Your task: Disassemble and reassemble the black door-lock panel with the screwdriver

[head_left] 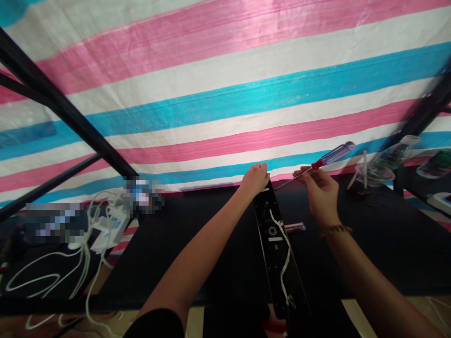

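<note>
Screwdriver with a clear handle and a red collar sits in the right hand, whose thumb and fingers pinch it around the shaft just below the collar. It slants, handle up to the right and tip down to the left, the tip ending by the far right edge of a long black panel; whether it touches cannot be told. The left hand curls its fingers over the panel's far end, gripping it. The panel runs from far to near across the black surface, its near end reaching the near edge, with a white cable winding along its face. A small slim object lies just right of the panel. Far right are a clear plastic bottle and a clear bowl-like container; white cords tangle at left. A striped sheet hangs behind.
</note>
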`<state>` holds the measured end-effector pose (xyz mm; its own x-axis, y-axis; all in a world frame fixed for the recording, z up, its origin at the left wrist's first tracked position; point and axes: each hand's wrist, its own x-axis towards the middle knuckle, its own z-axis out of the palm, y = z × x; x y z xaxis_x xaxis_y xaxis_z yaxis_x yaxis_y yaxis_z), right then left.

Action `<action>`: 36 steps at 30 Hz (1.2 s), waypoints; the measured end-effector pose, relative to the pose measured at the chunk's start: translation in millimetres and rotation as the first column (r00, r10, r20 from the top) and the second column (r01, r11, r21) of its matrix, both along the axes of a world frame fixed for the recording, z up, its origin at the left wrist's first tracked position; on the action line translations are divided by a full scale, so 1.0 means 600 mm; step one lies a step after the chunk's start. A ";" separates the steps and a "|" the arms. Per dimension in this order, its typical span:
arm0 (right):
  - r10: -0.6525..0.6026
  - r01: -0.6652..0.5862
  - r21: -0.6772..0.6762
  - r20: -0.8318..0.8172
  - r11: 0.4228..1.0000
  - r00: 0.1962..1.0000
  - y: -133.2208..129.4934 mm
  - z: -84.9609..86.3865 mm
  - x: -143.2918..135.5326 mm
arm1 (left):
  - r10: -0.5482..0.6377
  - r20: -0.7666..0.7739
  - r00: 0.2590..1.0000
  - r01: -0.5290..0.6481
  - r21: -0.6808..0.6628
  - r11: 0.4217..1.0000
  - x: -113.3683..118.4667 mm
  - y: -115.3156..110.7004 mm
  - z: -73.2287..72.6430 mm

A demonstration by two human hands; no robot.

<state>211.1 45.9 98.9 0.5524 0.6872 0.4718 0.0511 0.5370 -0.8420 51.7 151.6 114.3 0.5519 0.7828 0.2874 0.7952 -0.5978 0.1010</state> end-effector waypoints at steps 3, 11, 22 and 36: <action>-0.038 0.038 -0.023 -0.041 0.999 0.998 -0.010 -0.019 0.018 | -0.020 -0.013 1.000 0.021 0.023 1.000 -0.005 -0.001 -0.001; -0.118 0.108 -0.090 -0.115 0.990 0.986 -0.043 -0.072 0.070 | -0.107 -0.029 0.994 0.109 0.086 0.990 -0.011 -0.006 0.002; -0.144 0.106 -0.202 -0.182 0.974 0.973 -0.049 -0.165 0.113 | -0.200 -0.045 0.979 0.199 -0.017 0.980 -0.007 0.026 0.006; -0.192 0.179 -0.327 -0.009 0.928 0.981 -0.063 -0.198 0.108 | -0.187 -0.175 0.967 0.204 0.086 0.975 -0.004 0.027 -0.004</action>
<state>276.1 8.3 -19.9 0.6985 0.6823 0.2160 0.0859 0.2197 -0.9718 49.4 167.8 111.7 0.7379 0.6259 0.2524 0.6622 -0.7437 -0.0918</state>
